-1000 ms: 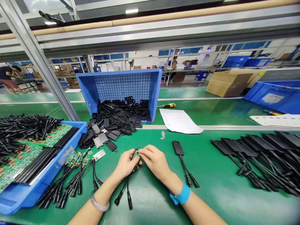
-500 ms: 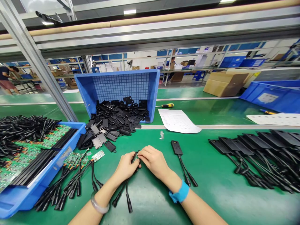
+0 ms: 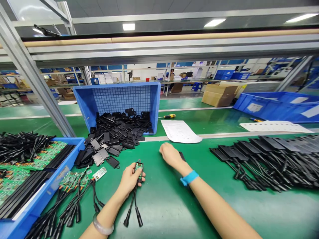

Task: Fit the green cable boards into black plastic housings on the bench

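Observation:
My left hand (image 3: 130,179) is closed round a green circuit board (image 3: 139,167) seated in a black plastic case. Two black cables with round connectors (image 3: 139,217) hang from its lower end. Farther right, my right hand (image 3: 171,155) is down at the bench, fingertips pinched together; whatever they hold is hidden. Behind its wrist, a finished-looking black case (image 3: 181,155) shows only in part. Left of my left hand lie loose circuit boards (image 3: 99,174) with cables, and a heap of black case halves (image 3: 113,162) spills toward me.
A tipped blue crate (image 3: 156,109) stands behind the case halves. At left, a blue bin (image 3: 81,146) holds boards and cables. A paper sheet (image 3: 181,131) and a screwdriver (image 3: 169,116) lie at the back. Rows of closed black cases with cables (image 3: 251,151) cover the right side.
My right hand has left the board and moved right and away from me, over the spot where small clear bits lay. My left hand keeps the board. The camera view has shifted.

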### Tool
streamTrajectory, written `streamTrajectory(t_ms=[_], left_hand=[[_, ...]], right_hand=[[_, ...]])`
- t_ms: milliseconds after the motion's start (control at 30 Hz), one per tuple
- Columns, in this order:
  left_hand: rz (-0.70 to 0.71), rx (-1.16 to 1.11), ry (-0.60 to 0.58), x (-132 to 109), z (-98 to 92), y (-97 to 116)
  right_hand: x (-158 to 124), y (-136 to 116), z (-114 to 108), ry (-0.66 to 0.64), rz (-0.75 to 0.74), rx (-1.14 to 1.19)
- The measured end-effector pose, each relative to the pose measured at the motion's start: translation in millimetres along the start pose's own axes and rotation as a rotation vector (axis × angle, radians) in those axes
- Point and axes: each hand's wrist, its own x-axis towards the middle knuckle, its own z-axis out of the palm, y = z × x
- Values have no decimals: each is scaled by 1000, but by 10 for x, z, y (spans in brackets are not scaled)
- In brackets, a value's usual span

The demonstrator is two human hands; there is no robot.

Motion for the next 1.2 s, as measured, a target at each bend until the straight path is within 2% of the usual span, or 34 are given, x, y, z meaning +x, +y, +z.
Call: streamTrajectory(t_ms=[100, 200, 400, 500, 633, 933, 1200], left_hand=[[2, -36, 2, 9, 9, -5], [0, -55, 17, 21, 16, -6], [49, -85, 64, 28, 0, -5], [95, -71, 87, 30, -14, -13], [95, -75, 97, 41, -22, -23], [68, -131, 74, 14, -9, 2], [82, -146, 73, 65, -27, -60]], right_hand=[[215, 224, 11, -11, 112, -66], [403, 206, 47, -3, 118, -80], [812, -382, 244, 16, -84, 67], [953, -641, 370, 38, -130, 122], [997, -753, 482, 59, -123, 157], [834, -498, 559, -13, -93, 308], [1148, -724, 563, 8, 118, 446]])
